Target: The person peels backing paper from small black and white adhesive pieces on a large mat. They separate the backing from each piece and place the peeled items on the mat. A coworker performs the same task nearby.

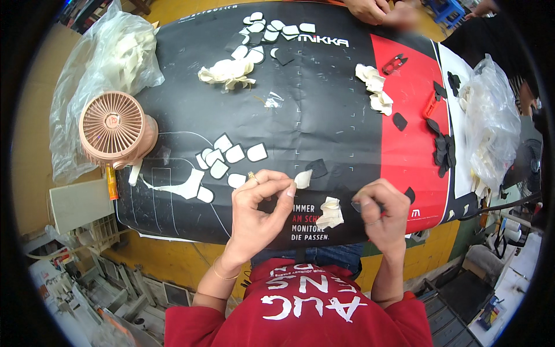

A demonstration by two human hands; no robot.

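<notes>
My left hand (263,202) pinches a small cream-white petal-shaped piece (303,178) between thumb and forefinger, above the black mat. Just beyond that piece a black rounded patch (317,168) lies on the mat. My right hand (383,213) is closed and slightly blurred, with a dark edge showing at its fingertips; what it holds is not clear. Between my hands lies a small stack of cream pieces (330,213). Left of my left hand are several white rounded patches with black borders (235,153), and a white curved strip (185,188).
A pink fan (118,128) stands at the left by a clear plastic bag (130,58). Farther off are cream pieces (228,72) and bordered patches (269,36). On the red side lie snips (394,63) and black pieces (444,151). Another person's hands (376,10) are opposite.
</notes>
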